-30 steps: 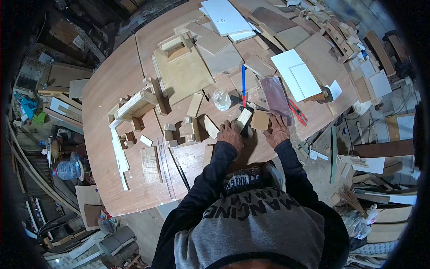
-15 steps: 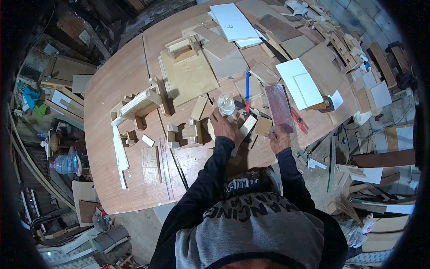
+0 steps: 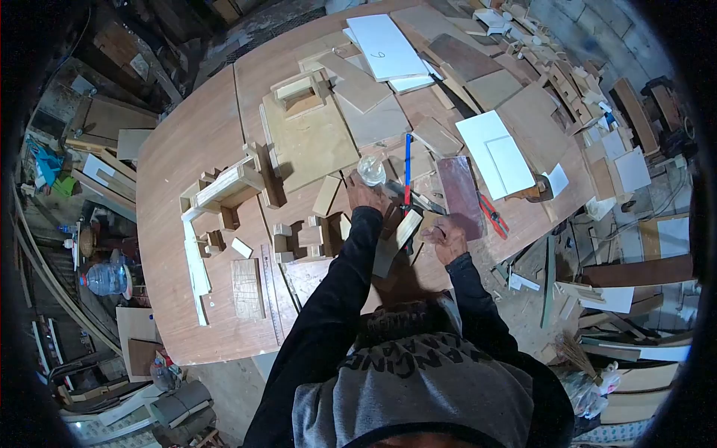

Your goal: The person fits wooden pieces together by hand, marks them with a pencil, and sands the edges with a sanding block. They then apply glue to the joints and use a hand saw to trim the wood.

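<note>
My left hand is closed around the near side of a clear jar with pale contents. My right hand has its fingers curled in beside a dark reddish board lying flat; whatever is in its fingers is too small to make out. Between my hands a light wooden block lies tilted over dark tools that are partly hidden. A blue and red bar-like tool points away from me just beyond. Red-handled pliers or cutters rest to the right of the board.
Small wooden assemblies and a longer wooden frame stand on the left. A plywood panel bears another box frame. White sheets and a hand saw lie to the right. A ruler lies near the front edge.
My right hand has come off the reddish board and shifted left, its fingers curling. My left hand and the jar have moved slightly away from me. The view has tilted a little.
</note>
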{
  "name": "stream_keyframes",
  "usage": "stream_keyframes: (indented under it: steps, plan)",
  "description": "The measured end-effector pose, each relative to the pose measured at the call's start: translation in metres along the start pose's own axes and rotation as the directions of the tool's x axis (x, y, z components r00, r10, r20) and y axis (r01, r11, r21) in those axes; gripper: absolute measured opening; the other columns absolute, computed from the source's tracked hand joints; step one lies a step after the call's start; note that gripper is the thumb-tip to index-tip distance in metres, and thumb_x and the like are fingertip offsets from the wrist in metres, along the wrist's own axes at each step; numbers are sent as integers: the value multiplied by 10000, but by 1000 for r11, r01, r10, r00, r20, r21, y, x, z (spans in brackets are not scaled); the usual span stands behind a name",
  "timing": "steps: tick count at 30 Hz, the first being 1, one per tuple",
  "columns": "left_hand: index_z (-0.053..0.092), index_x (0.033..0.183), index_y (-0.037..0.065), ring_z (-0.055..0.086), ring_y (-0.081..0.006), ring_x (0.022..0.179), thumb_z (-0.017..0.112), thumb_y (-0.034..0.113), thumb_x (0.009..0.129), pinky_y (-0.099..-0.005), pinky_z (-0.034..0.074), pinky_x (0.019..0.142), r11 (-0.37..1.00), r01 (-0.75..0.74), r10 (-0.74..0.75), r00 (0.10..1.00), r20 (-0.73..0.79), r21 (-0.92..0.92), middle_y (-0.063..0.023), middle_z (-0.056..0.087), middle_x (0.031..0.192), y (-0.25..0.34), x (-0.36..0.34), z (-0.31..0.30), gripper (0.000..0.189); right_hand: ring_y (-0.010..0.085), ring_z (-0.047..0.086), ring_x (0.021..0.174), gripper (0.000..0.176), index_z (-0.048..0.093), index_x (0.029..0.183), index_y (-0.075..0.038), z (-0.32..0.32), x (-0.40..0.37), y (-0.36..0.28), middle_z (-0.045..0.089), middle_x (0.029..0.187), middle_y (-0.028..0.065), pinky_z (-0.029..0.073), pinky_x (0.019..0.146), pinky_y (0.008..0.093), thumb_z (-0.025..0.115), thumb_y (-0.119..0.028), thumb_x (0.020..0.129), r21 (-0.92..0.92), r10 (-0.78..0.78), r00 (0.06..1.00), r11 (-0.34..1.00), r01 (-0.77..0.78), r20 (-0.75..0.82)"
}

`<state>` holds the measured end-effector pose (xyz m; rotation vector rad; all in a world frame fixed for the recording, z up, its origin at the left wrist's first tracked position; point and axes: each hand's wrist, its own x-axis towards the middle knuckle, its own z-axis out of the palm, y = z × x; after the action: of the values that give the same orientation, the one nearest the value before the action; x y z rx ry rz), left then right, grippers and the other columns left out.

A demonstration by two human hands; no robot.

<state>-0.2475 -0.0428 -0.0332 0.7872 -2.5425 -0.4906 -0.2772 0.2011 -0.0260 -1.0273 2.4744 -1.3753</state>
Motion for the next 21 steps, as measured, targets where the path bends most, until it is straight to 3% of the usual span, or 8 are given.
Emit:
stream_keyframes:
  steps: [2, 4, 7, 9, 10, 15, 18, 21]
  plan:
    - [435, 1025, -33, 447, -375, 1022, 667, 103, 629, -402, 389, 895, 976, 142, -148, 989, -22, -167, -205, 487, 1042, 3, 10, 6, 478, 214, 658, 737, 56, 490, 895, 17, 1, 9, -9, 586, 780, 124, 517, 574, 277, 482, 12, 839, 50, 6, 1000, 999, -7, 7]
    - [436, 1015, -38, 448, -373, 1020, 666, 106, 627, -400, 392, 888, 991, 75, -81, 995, -51, -113, -207, 489, 1031, -6, 23, 15, 473, 217, 662, 736, 63, 489, 893, 17, 0, 16, -17, 591, 768, 126, 519, 572, 280, 470, 29, 833, 68, 4, 1000, 998, -4, 0]
    - [410, 1012, -49, 451, -368, 1014, 651, 99, 631, -399, 401, 870, 1000, -3, 1, 997, -80, -27, -205, 487, 1022, 1, 38, 5, 474, 203, 663, 723, 81, 492, 884, 16, -1, 21, -18, 606, 746, 126, 520, 582, 287, 453, 45, 820, 443, 207, 977, 873, -205, 45]
    - [355, 1110, -65, 452, -352, 1017, 641, 89, 643, -388, 407, 866, 940, 292, -281, 956, 86, -174, -197, 469, 1051, 26, 40, -27, 569, 207, 664, 710, 74, 494, 861, 19, -2, 20, -14, 614, 719, 129, 520, 590, 299, 450, 44, 808, 113, 34, 999, 993, -31, -24]
    - [355, 1110, -65, 452, -352, 1017, 641, 89, 643, -388, 407, 866, 941, 291, -279, 956, 87, -175, -197, 469, 1051, 25, 36, -27, 569, 208, 664, 705, 72, 495, 854, 20, -4, 20, -12, 617, 710, 130, 520, 593, 303, 449, 44, 804, -6, -27, 999, 1000, 27, -38]
    - [263, 1219, -83, 416, -349, 1064, 640, 65, 628, -360, 364, 927, 940, 229, -236, 972, 3, -252, -225, 395, 1167, 27, -5, -30, 717, 188, 655, 648, 41, 518, 802, 7, -24, 21, -18, 635, 667, 118, 511, 588, 297, 546, -18, 784, -171, 77, 994, 981, -90, -82]
    - [263, 1229, -74, 405, -348, 1082, 627, 50, 618, -358, 353, 937, 970, 162, -172, 984, -41, -183, -229, 381, 1189, 30, -28, -26, 722, 175, 651, 642, 89, 530, 780, -9, -31, 17, -11, 639, 650, 104, 501, 581, 297, 601, -61, 765, -219, 104, 992, 969, -117, -71]
    - [284, 1221, -65, 429, -317, 1040, 620, 42, 613, -340, 371, 901, 922, 193, -206, 979, -4, -335, -214, 388, 1154, 58, -31, -48, 703, 157, 643, 605, 151, 526, 752, 4, -56, 18, -47, 628, 622, 100, 499, 548, 283, 638, -97, 760, -224, 72, 988, 969, -101, -135]
